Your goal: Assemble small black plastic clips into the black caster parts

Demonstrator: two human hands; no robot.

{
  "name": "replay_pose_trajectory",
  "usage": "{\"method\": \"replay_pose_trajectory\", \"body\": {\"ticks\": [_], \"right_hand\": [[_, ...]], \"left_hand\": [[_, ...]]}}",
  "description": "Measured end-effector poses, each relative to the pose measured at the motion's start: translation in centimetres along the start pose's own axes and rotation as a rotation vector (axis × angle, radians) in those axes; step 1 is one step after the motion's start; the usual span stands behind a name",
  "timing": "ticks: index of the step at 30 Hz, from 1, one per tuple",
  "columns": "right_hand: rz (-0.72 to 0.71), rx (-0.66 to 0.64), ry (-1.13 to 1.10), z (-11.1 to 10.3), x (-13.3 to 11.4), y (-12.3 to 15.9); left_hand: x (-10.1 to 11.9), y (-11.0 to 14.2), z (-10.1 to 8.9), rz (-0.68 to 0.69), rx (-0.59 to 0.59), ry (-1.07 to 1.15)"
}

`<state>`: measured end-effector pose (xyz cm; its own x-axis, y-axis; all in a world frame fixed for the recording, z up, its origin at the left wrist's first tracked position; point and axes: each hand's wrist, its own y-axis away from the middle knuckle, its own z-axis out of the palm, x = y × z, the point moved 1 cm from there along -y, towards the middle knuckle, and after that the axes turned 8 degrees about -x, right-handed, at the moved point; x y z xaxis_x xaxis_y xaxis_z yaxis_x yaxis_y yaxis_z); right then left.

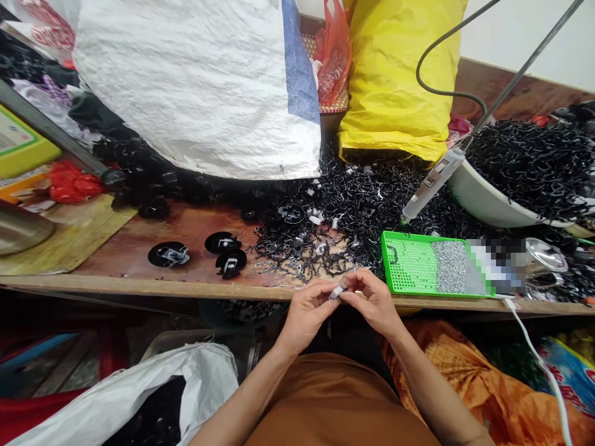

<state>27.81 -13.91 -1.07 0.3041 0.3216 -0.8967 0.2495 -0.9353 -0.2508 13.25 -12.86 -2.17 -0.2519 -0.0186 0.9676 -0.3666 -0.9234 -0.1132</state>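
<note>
My left hand (pixel 309 310) and my right hand (pixel 370 303) meet at the table's front edge. Between their fingertips is a small grey-white plastic part (pixel 336 292), pinched from both sides. Just beyond my hands lies a spread of small black bent pieces (pixel 320 254) mixed with a few white bits. To the left on the wood sit several black discs with grey fittings, one disc (pixel 168 254) standing a little apart. Right of my hands is a green perforated tray (pixel 409 272) holding many tiny silvery pieces (pixel 449 266).
An electric screwdriver (pixel 432 186) hangs over the tray from a spring and cable. Behind stand a white sack (pixel 199 87) and a yellow sack (pixel 400 80). A white basin (pixel 483 198) heaped with black pieces is at right. An open white bag (pixel 204 371) lies below left.
</note>
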Motion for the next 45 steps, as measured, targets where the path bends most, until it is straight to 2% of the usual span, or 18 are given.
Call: {"method": "replay_pose_trajectory", "body": {"ticks": [3, 5, 8, 13, 18, 24, 30, 35, 38, 40, 43, 45], "right_hand": [[0.042, 0.002, -0.118, 0.1, 0.4, 0.0], [0.038, 0.012, -0.108, 0.1, 0.3, 0.0], [-0.036, 0.004, 0.05, 0.1, -0.4, 0.2], [-0.253, -0.076, 0.378, 0.4, -0.9, 0.6], [-0.315, -0.018, 0.574, 1.1, 0.0, 0.8], [-0.327, 0.057, 0.569, 1.0, 0.7, 0.9], [-0.325, 0.064, 0.592, 0.8, 1.1, 0.8], [-0.328, 0.088, 0.501, 0.8, 1.7, 0.5], [-0.312, 0.085, 0.442, 0.8, 2.3, 0.3], [-0.294, 0.087, 0.424, 0.8, 2.8, 0.1], [-0.285, 0.099, 0.44, 0.9, 3.2, 0.0], [-0.292, 0.098, 0.466, 1.0, 3.3, -0.1]], "left_hand": [[0.1, 0.1, 0.3, -0.005, -0.003, -0.013], [0.0, 0.0, 0.5, -0.025, 0.017, 0.008], [-0.1, -0.2, 0.4, -0.107, 0.065, 0.13], [-0.3, -0.5, 0.2, -0.236, 0.102, 0.322], [-0.4, -0.4, 0.5, -0.308, 0.092, 0.353], [0.1, -0.6, 1.5, -0.362, 0.12, 0.339], [-0.3, -0.9, 1.7, -0.388, 0.164, 0.325], [0.0, -0.9, 1.8, -0.39, 0.122, 0.289], [0.3, -1.0, 1.5, -0.412, 0.036, 0.225], [0.6, -1.6, 0.6, -0.404, 0.055, 0.114], [1.5, -3.8, -1.7, -0.225, 0.271, -0.237], [2.4, -5.9, -3.4, -0.054, 0.438, -0.599]]}}
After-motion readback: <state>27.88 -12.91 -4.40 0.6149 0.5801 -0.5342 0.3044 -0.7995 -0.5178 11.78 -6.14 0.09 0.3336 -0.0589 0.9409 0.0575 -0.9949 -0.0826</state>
